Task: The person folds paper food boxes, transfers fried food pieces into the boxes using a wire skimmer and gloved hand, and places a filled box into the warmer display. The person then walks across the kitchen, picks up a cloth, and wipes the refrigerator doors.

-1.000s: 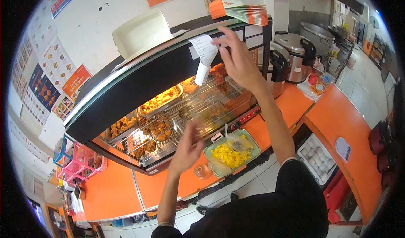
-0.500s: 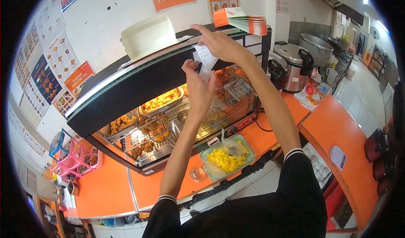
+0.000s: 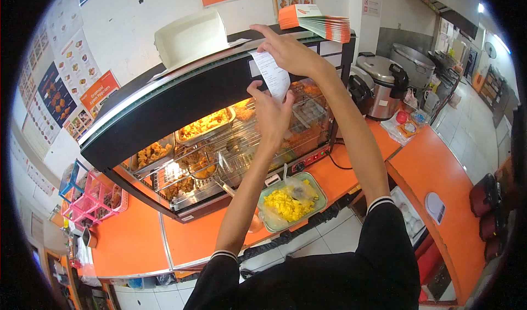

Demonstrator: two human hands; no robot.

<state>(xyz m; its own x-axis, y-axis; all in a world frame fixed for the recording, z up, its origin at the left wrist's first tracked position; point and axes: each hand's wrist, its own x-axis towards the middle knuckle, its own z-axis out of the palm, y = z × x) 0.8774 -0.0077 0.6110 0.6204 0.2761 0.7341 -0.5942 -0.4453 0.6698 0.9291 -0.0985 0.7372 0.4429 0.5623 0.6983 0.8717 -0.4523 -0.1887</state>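
A printed paper slip (image 3: 270, 75) hangs against the dark top panel of the glass food warmer (image 3: 181, 98). My left hand (image 3: 272, 109) grips its lower end between thumb and fingers. At the slip's upper end is my right hand (image 3: 291, 52), its fingers bent over the paper and the index finger stretched along the warmer's top edge. An open white box (image 3: 192, 41) stands on the warmer, left of my hands. To their right lies a stack of orange and white folded cartons (image 3: 315, 23). Trays of fried food (image 3: 203, 126) show behind the glass.
Below the warmer, a green tray (image 3: 320, 205) of yellow food sits on the orange counter (image 3: 206, 236). Pink baskets (image 3: 99, 200) stand at the left. At the right are a rice cooker (image 3: 381, 82), a large pot (image 3: 411, 63) and a white scale (image 3: 435, 207).
My left hand has risen from in front of the glass to the slip's lower end and closed on it. The slip now lies straighter between both hands. The view has shifted slightly.
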